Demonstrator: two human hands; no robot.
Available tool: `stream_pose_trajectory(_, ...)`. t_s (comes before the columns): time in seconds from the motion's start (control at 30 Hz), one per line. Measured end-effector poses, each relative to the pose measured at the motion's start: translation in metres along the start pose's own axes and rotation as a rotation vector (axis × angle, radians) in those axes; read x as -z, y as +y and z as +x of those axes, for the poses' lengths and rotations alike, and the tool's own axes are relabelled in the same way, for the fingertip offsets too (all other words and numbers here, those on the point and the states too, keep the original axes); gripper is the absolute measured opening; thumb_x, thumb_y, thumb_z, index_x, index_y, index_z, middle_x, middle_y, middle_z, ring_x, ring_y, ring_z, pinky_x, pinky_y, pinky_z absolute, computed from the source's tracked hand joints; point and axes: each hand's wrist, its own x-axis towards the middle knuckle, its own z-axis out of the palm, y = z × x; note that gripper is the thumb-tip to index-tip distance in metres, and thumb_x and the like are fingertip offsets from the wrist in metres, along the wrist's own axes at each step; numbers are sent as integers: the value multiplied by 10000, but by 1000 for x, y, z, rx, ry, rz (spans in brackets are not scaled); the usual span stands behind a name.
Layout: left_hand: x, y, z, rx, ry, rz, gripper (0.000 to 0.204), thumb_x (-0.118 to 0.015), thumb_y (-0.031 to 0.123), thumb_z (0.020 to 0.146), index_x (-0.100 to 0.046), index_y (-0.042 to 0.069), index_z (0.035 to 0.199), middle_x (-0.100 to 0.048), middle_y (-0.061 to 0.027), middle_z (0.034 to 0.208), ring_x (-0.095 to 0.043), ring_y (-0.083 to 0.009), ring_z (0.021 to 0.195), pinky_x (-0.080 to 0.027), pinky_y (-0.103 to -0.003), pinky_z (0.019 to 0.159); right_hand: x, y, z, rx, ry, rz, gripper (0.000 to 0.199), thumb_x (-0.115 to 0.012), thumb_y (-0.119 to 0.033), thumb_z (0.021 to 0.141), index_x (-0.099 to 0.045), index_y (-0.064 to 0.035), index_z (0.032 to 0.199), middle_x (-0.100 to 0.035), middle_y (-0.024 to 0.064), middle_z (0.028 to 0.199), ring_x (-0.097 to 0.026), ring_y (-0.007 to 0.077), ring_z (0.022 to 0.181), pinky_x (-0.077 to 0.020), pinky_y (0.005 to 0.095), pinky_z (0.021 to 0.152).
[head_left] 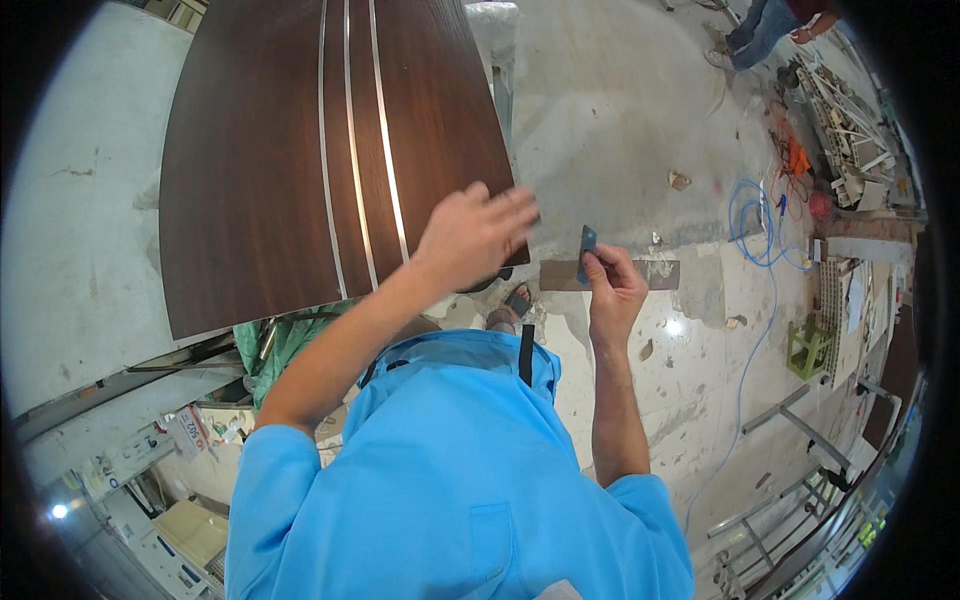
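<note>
A dark brown wood-grain panel (250, 170) with three thin shiny metal strips (352, 150) along it lies before me at the left. Over its near right corner is my left hand (475, 232), its fingers stretched out and slightly blurred. I see nothing held in it, but cannot tell whether it touches the panel's edge. To the right of the panel, my right hand (615, 290) is raised. Thumb and fingers pinch a small, flat, blue-grey card-like piece (587, 245), tilted nearly upright.
A pale table (80, 200) extends left of the panel, with green sheeting (270, 350) below. On the worn floor lie a brown strip (660, 275) and a blue hose (745, 225). A green stool (808, 348) and scrap pile (840, 120) stand right; another person (760, 35) is far right.
</note>
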Motion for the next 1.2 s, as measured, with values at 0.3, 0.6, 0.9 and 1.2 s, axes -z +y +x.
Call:
stream_pose_trajectory(0.3, -5, -2, -12, 32, -93, 108, 438, -745, 243, 912, -705, 93, 1322, -648, -1, 1442, -570, -219, 777, -547, -320, 717, -28, -38, 43, 338, -5, -230, 134, -761, -3, 917, -756, -6, 1050, -728, 62, 923, -666, 153, 826, -520, 281, 748)
stream_pose_trajectory(0.6, 7, 9, -30, 52, -45, 14, 413, -757, 226, 877, -716, 147, 1280, -644, 6, 1446, -584, -199, 730, -548, -318, 653, -95, -16, 164, 997, -344, -706, 228, -681, 6, 812, -761, -52, 1018, -706, 107, 940, -658, 310, 892, -531, 406, 786)
stream_pose_trajectory(0.9, 97, -1, -169, 773, 346, -304, 311, -701, -61, 868, -762, 42, 1155, -781, -120, 1100, -748, -196, 947, -581, -319, 833, -19, -43, 77, 1069, -700, -713, 367, -662, 18, 671, -750, -21, 1025, -723, 145, 989, -679, 322, 905, -536, 422, 786)
stream_pose_trajectory(1.2, 234, -192, -310, 1197, 747, 575, 379, -642, 354, 1038, -760, 9, 1142, -783, -170, 1023, -749, -305, 946, -552, -402, 865, -59, -51, 82, 947, -551, -726, 283, -710, 89, 751, -756, -25, 1005, -702, 125, 964, -670, 307, 883, -540, 394, 746)
